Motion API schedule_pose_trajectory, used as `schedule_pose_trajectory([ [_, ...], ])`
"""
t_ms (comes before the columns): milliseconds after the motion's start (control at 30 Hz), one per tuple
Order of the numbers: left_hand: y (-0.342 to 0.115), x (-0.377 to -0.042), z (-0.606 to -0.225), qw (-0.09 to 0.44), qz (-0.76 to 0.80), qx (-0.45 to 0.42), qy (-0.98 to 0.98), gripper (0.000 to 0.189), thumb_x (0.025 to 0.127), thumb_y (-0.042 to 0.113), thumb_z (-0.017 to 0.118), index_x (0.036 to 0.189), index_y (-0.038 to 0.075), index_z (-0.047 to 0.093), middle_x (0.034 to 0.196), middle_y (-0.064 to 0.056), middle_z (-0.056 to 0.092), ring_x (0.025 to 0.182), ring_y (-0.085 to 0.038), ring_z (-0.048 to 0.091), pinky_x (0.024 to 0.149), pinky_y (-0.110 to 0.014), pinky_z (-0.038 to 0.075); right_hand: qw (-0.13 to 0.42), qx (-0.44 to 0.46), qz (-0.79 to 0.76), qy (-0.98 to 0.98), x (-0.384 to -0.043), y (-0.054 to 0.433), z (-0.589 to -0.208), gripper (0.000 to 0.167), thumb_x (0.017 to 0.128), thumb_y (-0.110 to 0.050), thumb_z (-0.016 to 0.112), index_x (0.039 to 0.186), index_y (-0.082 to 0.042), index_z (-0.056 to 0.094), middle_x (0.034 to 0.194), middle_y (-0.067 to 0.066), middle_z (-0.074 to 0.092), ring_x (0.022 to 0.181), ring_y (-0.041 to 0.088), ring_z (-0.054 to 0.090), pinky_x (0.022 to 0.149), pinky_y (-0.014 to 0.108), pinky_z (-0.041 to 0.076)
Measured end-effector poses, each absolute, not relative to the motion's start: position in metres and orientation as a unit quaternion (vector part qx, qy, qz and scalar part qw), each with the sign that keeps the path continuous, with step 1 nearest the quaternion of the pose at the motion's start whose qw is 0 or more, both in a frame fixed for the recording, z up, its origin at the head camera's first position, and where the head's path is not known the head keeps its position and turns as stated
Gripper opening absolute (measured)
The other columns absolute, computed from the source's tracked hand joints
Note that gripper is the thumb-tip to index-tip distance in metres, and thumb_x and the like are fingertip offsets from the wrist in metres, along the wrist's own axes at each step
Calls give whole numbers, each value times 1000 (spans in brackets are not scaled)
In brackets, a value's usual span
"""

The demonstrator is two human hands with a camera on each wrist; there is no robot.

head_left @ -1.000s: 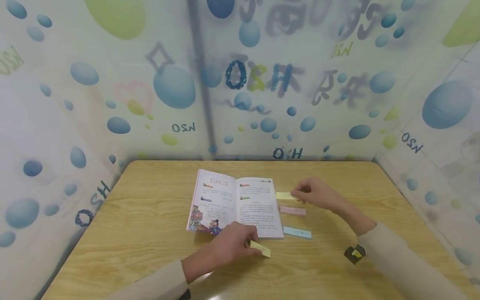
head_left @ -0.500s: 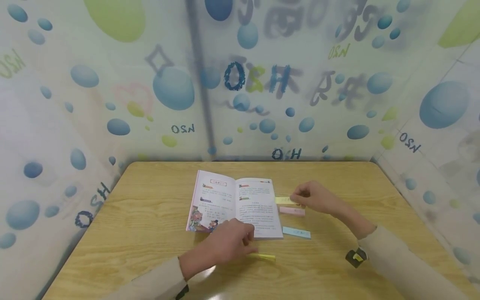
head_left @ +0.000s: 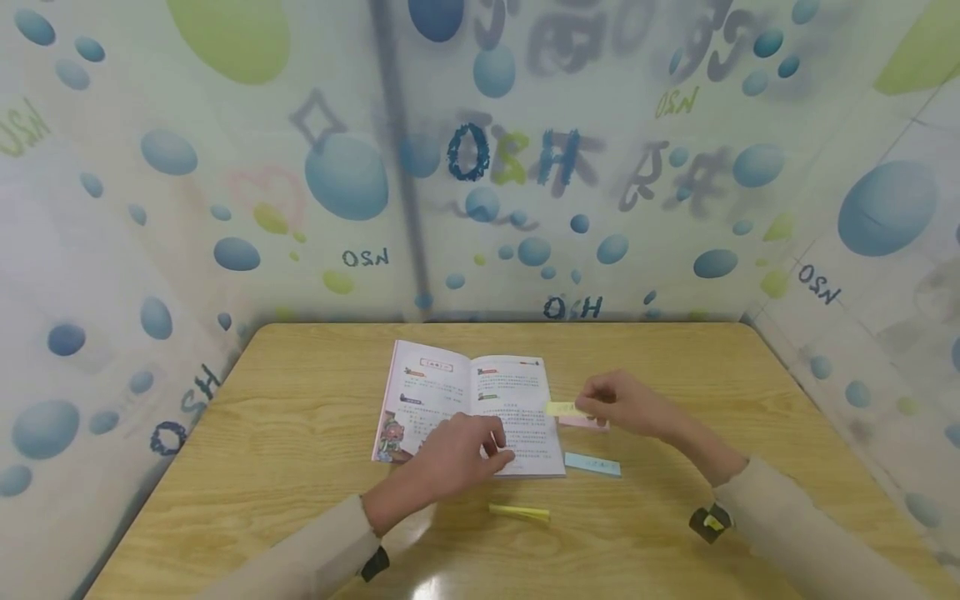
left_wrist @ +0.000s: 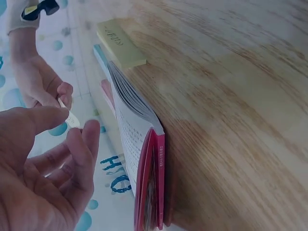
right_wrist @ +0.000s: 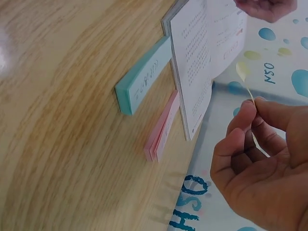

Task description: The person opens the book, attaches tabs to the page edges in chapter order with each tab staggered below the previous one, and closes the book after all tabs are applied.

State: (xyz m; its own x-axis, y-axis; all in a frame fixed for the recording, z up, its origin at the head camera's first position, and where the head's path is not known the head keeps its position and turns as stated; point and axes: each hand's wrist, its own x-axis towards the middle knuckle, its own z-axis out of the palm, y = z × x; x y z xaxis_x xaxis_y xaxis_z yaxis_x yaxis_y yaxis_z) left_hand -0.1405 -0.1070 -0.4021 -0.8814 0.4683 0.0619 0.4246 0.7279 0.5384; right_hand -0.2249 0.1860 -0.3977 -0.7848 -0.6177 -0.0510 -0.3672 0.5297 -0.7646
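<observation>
Between thumb and forefinger, my right hand (head_left: 633,406) pinches a thin yellow sticky note (head_left: 562,409) with handwriting on it. In the right wrist view the note (right_wrist: 242,72) stands up edge-on from the fingertips, raised above the table. It reaches toward the right edge of an open book (head_left: 513,385). Over the lower middle of the book hovers my left hand (head_left: 453,458), its thumb and fingers apart, holding nothing. A yellow sticky note pad (head_left: 520,512) lies on the table in front of the book; its written top shows in the left wrist view.
Along the book's right side lie a pink sticky note pad (head_left: 583,423), partly behind the right hand, and a blue sticky note pad (head_left: 592,464). All rest on a wooden table (head_left: 315,375). A patterned curtain (head_left: 337,275) hangs behind the far edge.
My left hand has put the yellow pad down on the table and risen away over the book. My right hand has brought the yellow note slightly nearer to me and to the book's edge.
</observation>
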Motion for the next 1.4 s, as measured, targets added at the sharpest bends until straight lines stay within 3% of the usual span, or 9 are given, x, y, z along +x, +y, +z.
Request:
schedule_pose_trajectory([
  [300, -102, -147, -402, 21, 337, 180, 924, 21, 96, 32, 74, 96, 13, 65, 85, 0, 72, 65, -7, 60, 54, -27, 49, 177, -328, -413, 831, -216, 176, -406, 17, 104, -17, 61, 98, -3, 70, 83, 13, 63, 69, 18, 57, 61, 27, 49],
  [567, -96, -156, -404, 33, 377, 149, 914, 23, 96, 34, 72, 100, 12, 66, 90, -1, 71, 72, -10, 62, 59, -29, 51, 150, -385, -433, 801, -208, 161, -409, 14, 103, -12, 61, 96, -4, 69, 84, 10, 64, 67, 17, 59, 62, 27, 51],
  [800, -92, -160, -403, 60, 413, 153, 896, 10, 99, 21, 70, 95, 12, 66, 88, -3, 70, 63, -11, 64, 51, -28, 52, 150, -362, -434, 811, -203, 151, -410, 14, 103, -16, 63, 98, -4, 69, 87, 1, 64, 70, 18, 60, 65, 28, 53],
  [1033, -93, -163, -402, 66, 436, 163, 883, 5, 100, 10, 66, 95, 10, 66, 89, -10, 70, 57, -14, 64, 47, -27, 51, 148, -346, -444, 813, -202, 149, -410, 16, 104, -15, 61, 100, -2, 68, 88, 8, 65, 72, 19, 60, 66, 29, 53],
  [1200, -93, -167, -396, 55, 437, 177, 880, 3, 101, 7, 63, 99, 6, 63, 94, -14, 71, 59, -19, 67, 47, -27, 51, 122, -330, -446, 823, -207, 150, -409, 16, 104, -15, 61, 98, -1, 69, 85, 15, 64, 70, 18, 59, 63, 29, 53],
  [1400, -86, -178, -388, 51, 436, 158, 884, 5, 104, 10, 60, 105, 6, 61, 98, -16, 69, 59, -17, 65, 50, -29, 53, 75, -295, -449, 840, -216, 148, -406, 18, 104, -16, 62, 98, -2, 71, 83, 10, 65, 70, 20, 60, 61, 27, 51],
])
